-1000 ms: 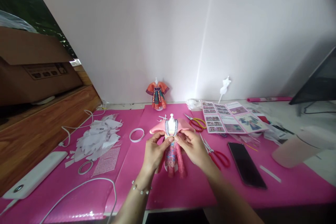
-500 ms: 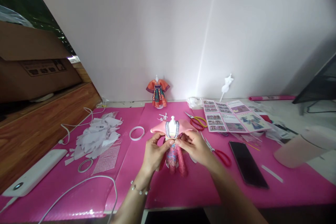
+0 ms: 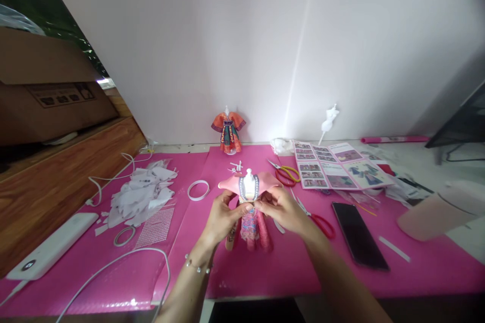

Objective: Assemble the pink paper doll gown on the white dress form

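A small white mannequin dressed in a pink paper costume point(image 3: 250, 186) stands upright at the middle of the pink mat point(image 3: 273, 267). My left hand point(image 3: 222, 217) and my right hand point(image 3: 282, 209) pinch the front of the costume at its waist from either side, fingertips almost meeting. The wide pink sleeves spread out above my fingers and the patterned skirt hangs below them.
A finished orange costume doll point(image 3: 228, 131) and a bare white mannequin point(image 3: 329, 120) stand by the wall. Yellow-handled scissors point(image 3: 285, 172), red-handled scissors point(image 3: 316, 219), a leaflet point(image 3: 339, 164), a black phone point(image 3: 359, 236), tape rings point(image 3: 198, 190), paper scraps point(image 3: 138, 194) and a power bank point(image 3: 51, 252) lie around.
My hands and the pink costume stay together in the same grip. The camera view has shifted slightly, nothing else has moved.
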Tool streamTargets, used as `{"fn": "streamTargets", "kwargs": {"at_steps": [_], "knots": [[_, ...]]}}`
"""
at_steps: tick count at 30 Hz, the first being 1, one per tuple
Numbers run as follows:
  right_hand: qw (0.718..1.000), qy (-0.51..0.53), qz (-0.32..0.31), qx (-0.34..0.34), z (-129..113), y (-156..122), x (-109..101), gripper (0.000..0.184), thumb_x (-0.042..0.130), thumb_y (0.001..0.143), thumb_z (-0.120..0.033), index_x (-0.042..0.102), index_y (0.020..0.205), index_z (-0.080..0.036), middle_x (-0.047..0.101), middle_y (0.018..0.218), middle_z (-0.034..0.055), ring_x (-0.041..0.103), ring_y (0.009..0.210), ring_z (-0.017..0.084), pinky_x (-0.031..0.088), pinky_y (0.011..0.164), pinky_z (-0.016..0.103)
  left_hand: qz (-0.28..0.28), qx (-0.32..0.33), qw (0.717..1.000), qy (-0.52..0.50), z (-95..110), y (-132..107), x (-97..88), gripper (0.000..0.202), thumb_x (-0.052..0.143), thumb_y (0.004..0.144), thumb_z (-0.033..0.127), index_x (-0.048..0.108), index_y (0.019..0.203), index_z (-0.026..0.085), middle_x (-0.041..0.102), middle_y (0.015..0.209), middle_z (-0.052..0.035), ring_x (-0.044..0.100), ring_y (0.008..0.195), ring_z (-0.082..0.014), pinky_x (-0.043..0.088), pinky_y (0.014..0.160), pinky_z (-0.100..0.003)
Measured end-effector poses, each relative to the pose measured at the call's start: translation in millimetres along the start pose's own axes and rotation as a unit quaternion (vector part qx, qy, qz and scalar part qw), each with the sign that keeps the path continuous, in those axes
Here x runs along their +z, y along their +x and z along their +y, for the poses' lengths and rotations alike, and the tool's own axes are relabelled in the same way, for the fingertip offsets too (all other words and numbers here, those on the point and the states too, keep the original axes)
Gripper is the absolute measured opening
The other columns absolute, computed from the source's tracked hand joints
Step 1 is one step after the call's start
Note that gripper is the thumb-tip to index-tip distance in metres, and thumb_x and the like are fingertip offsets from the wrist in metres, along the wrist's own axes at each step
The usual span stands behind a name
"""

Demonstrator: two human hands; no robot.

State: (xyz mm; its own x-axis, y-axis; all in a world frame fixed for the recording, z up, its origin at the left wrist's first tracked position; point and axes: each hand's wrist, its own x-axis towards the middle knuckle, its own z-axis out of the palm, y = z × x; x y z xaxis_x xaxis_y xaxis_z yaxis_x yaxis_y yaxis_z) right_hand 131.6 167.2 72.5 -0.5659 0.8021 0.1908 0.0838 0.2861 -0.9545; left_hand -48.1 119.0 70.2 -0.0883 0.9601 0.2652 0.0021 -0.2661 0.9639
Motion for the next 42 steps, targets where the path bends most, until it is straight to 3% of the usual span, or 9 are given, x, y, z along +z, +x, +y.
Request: {"fn": "streamTargets", "kwargs": {"at_steps": [12, 15, 18, 21, 23, 27, 32, 36, 42], "knots": [[0.999, -0.017, 0.037, -0.021, 0.3, -3.8, 4.6, 0.029, 0.064, 0.085, -0.038, 0.048, 0.069, -0.02, 0.044, 0.063, -0.0055, 0.043, 0.056, 0.01, 0.034, 0.05, 0.023, 0.032, -0.022, 0.996, -0.086, -1.9, -2.8, 7.8, 0.046, 0.089, 0.06, 0.029, 0.069, 0.099, 0.017, 0.075, 0.113, -0.0111, 0.066, 0.111, -0.0294, 0.049, 0.095, -0.039], [0.998, -0.042, 0.047, -0.024, -4.1, -9.7, 4.4, 0.023, 0.063, 0.086, -0.037, 0.056, 0.073, -0.019, 0.051, 0.065, -0.0033, 0.049, 0.057, 0.011, 0.037, 0.051, 0.023, 0.039, -0.024, 0.995, -0.087, -4.3, -3.9, 7.6, 0.044, 0.089, 0.061, 0.031, 0.069, 0.098, 0.017, 0.075, 0.109, -0.0105, 0.067, 0.108, -0.028, 0.049, 0.091, -0.036], [0.99, -0.117, 0.074, -0.022, -20.9, -21.4, -5.0, 0.018, 0.063, 0.087, -0.036, 0.068, 0.088, -0.019, 0.062, 0.07, -0.0004, 0.056, 0.059, 0.013, 0.042, 0.054, 0.025, 0.053, -0.038, 0.995, -0.07, -5.4, -4.7, 6.4, 0.04, 0.088, 0.061, 0.033, 0.07, 0.093, 0.016, 0.076, 0.093, -0.0067, 0.069, 0.091, -0.0235, 0.05, 0.082, -0.033], [0.97, -0.192, 0.144, -0.045, -47.8, -27.3, -21.6, 0.028, 0.06, 0.09, -0.039, 0.069, 0.071, -0.019, 0.056, 0.053, -0.0019, 0.048, 0.047, 0.011, 0.034, 0.047, 0.026, 0.064, -0.048, 0.995, -0.06, -4.6, -5.1, 6.0, 0.038, 0.089, 0.059, 0.033, 0.07, 0.087, 0.015, 0.074, 0.083, -0.0038, 0.067, 0.079, -0.0192, 0.05, 0.076, -0.031], [0.958, -0.206, 0.17, -0.106, -64.9, -21.6, -30.9, 0.023, 0.062, 0.089, -0.036, 0.071, 0.077, -0.019, 0.06, 0.059, -0.0009, 0.049, 0.05, 0.011, 0.036, 0.049, 0.026, 0.065, -0.047, 0.995, -0.057, -2.5, -5.5, 6.3, 0.037, 0.089, 0.058, 0.033, 0.071, 0.086, 0.016, 0.074, 0.081, -0.0032, 0.067, 0.078, -0.0188, 0.05, 0.075, -0.031], [0.965, -0.194, 0.039, -0.173, -83.9, 8.4, -35.2, 0.027, 0.064, 0.089, -0.03, 0.071, 0.113, -0.02, 0.07, 0.088, 0.0034, 0.062, 0.073, 0.014, 0.048, 0.064, 0.026, 0.05, -0.051, 0.996, -0.054, 2.6, -5.9, 4.3, 0.034, 0.088, 0.061, 0.035, 0.072, 0.086, 0.019, 0.074, 0.081, -0.0037, 0.068, 0.079, -0.0213, 0.053, 0.073, -0.032], [0.96, -0.212, -0.055, -0.176, -92.1, 38.3, -29.1, 0.013, 0.062, 0.088, -0.018, 0.075, 0.093, -0.022, 0.071, 0.085, 0.0, 0.062, 0.072, 0.012, 0.046, 0.064, 0.025, -0.005, -0.044, 0.998, -0.054, 1.3, -2.8, -6.2, 0.038, 0.086, 0.064, 0.036, 0.074, 0.095, 0.019, 0.075, 0.088, -0.0057, 0.069, 0.081, -0.0221, 0.055, 0.072, -0.032], [0.962, -0.194, -0.058, -0.184, -96.3, 43.7, -25.5, 0.008, 0.064, 0.086, -0.017, 0.072, 0.084, -0.02, 0.07, 0.079, -0.0012, 0.062, 0.071, 0.011, 0.046, 0.065, 0.024, -0.003, -0.036, 0.996, -0.078, -2.2, -4.1, -13.6, 0.043, 0.085, 0.066, 0.034, 0.072, 0.104, 0.019, 0.075, 0.099, -0.0085, 0.069, 0.091, -0.0242, 0.055, 0.081, -0.035], [0.963, -0.204, 0.033, -0.175, -102.2, 41.1, -13.0, 0.007, 0.065, 0.081, -0.017, 0.067, 0.074, -0.019, 0.069, 0.076, -0.0015, 0.061, 0.067, 0.011, 0.045, 0.063, 0.023, 0.106, 0.011, 0.992, -0.069, -4.1, -16.4, -23.9, 0.031, 0.081, 0.073, 0.032, 0.071, 0.101, 0.021, 0.073, 0.108, -0.0068, 0.066, 0.105, -0.0229, 0.05, 0.094, -0.033]]}}
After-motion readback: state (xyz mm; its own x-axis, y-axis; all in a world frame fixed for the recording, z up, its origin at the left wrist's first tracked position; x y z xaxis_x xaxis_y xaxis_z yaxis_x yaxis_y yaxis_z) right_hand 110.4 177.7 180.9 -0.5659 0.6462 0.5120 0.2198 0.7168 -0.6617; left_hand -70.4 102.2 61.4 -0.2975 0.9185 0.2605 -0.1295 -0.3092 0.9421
